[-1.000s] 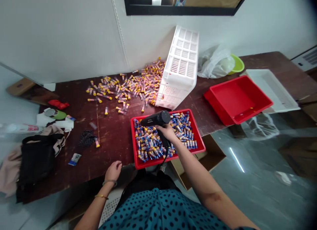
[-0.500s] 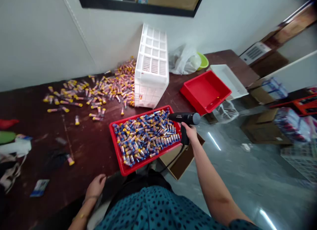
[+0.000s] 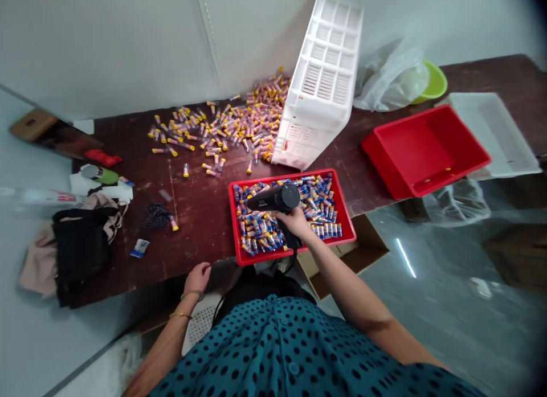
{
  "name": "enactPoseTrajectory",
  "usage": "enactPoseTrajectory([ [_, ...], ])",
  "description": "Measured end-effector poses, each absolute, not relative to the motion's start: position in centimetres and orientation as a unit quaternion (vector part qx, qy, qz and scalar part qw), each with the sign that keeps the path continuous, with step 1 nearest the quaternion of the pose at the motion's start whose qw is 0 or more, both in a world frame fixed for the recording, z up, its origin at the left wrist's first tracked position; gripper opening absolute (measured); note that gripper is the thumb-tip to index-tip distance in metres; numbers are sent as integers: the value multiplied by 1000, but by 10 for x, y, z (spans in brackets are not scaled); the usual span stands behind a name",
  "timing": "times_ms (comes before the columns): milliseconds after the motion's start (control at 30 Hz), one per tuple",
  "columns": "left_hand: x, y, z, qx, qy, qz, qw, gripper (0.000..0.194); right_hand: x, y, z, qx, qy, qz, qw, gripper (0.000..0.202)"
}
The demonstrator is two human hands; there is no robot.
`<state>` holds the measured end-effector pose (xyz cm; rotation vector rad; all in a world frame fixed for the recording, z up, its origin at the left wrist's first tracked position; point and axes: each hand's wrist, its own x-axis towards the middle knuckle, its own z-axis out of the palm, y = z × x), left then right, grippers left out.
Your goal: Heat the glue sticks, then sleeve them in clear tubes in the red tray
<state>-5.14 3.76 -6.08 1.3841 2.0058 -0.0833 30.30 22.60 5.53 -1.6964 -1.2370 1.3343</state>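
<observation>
Black blower (image 3: 271, 199) held above a red tray (image 3: 235, 226) of blue-wrapped tubes (image 3: 260, 237)

We hold the black blower in our right hand (image 3: 296, 221), fingers closed around its handle, its body above the middle of the red tray and its narrower end toward our left. The blower and hand hide some of the blue-wrapped tubes. The tray sits at the front edge of the brown surface (image 3: 205, 209), partly above an open cardboard box (image 3: 356, 260).

Our left hand (image 3: 197, 276) is near that edge, left of the tray, holding nothing; its fingers are loosely curled, but we cannot tell whether their tips meet.

Behind the tray, a white crate (image 3: 327, 72) stands on its narrow side, in the way toward the back edge. Pink tubes with yellow caps (image 3: 239, 126) lie heaped against its left and spread leftward; some show through its slots.

Right of the crate we see a clear plastic bag (image 3: 391, 81) beside a green bowl (image 3: 436, 81). A red bin (image 3: 427, 146) stands tilted toward the front edge, overlapping a white tray (image 3: 502, 135).

At the surface's left end are a black bag (image 3: 81, 243), a red bundle (image 3: 102, 157) and a green roll-like item (image 3: 106, 176); a small packet (image 3: 140, 248) lies nearer the front edge.
</observation>
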Motion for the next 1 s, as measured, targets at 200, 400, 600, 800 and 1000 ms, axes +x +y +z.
enactPoseTrajectory([
  [200, -53, 5, -64, 496, 796, -45, 345, 24, 316, 223, 63, -590, -531, 554, 253, 34],
  [400, -30, -3, -75, 487, 795, -42, 357, 26, 343, 166, 77, -534, -586, 580, 187, 30],
  [600, -13, 4, -77, 500, 787, -43, 360, 28, 401, 127, 78, -661, -422, 591, 185, 37],
  [800, 10, 23, -61, 528, 770, -33, 357, 27, 486, 140, 67, -803, -254, 449, 298, 45],
  [1000, 26, 37, -65, 541, 752, -9, 376, 31, 544, 182, 62, -802, -222, 397, 387, 39],
])
